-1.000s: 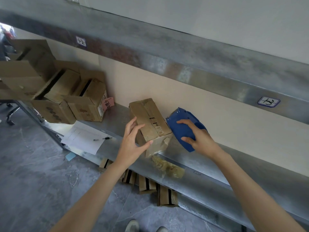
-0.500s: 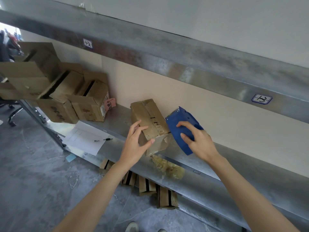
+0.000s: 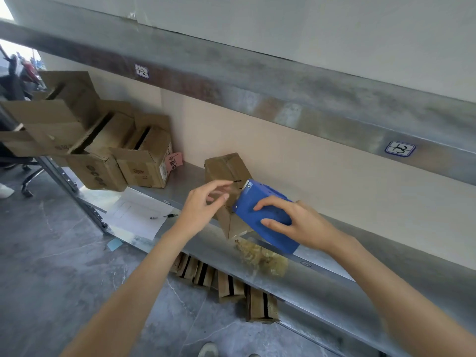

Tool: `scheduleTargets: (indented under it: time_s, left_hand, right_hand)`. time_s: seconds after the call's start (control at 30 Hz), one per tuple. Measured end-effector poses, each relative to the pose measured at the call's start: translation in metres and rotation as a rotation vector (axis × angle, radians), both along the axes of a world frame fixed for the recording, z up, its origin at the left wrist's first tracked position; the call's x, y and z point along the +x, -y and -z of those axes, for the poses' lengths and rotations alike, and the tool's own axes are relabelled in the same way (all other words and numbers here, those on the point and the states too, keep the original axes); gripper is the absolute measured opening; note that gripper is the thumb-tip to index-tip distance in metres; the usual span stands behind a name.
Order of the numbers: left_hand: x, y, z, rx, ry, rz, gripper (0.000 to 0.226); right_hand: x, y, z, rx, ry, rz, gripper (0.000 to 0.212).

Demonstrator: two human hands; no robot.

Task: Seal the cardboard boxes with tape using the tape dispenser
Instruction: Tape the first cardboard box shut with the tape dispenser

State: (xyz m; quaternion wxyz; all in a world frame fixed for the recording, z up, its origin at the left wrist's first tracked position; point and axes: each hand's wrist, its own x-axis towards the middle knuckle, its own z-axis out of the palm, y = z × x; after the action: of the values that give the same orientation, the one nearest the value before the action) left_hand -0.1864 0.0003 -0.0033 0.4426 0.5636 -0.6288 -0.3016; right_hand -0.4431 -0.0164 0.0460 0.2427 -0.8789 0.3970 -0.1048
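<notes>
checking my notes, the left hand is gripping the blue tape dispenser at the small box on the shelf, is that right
Not quite: it is the right hand that grips the blue tape dispenser at the small box on the shelf, as the head view shows. The left hand is by the dispenser's front end.

Left hand (image 3: 203, 206) pinches, right hand (image 3: 300, 222) grips with curled fingers.
</notes>
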Motion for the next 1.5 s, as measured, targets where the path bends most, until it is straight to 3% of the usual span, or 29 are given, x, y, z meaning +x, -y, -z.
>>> scheduleTargets:
  time_s: [0.27, 0.47, 0.9, 1.5]
  left_hand:
    - [0.007, 0.004, -0.015, 0.193, -0.028, 0.267, 0.039]
    - [0.004, -0.002, -0.021, 0.28, -0.099, 0.407, 0.037]
    - [-0.004, -0.012, -0.01, 0.217, -0.164, 0.208, 0.034]
    - [0.017, -0.025, -0.001, 0.116, -0.252, -0.026, 0.013]
  right_hand:
    - [0.008, -0.012, -0.003, -0.074, -0.08, -0.121, 0.044]
    - [0.003, -0.02, -0.002, -0.166, -0.08, -0.159, 0.043]
    - [0.008, -0.03, -0.008, -0.206, -0.093, -0.191, 0.032]
    - [-0.002, -0.021, -0.017, -0.076, -0.118, -0.177, 0.03]
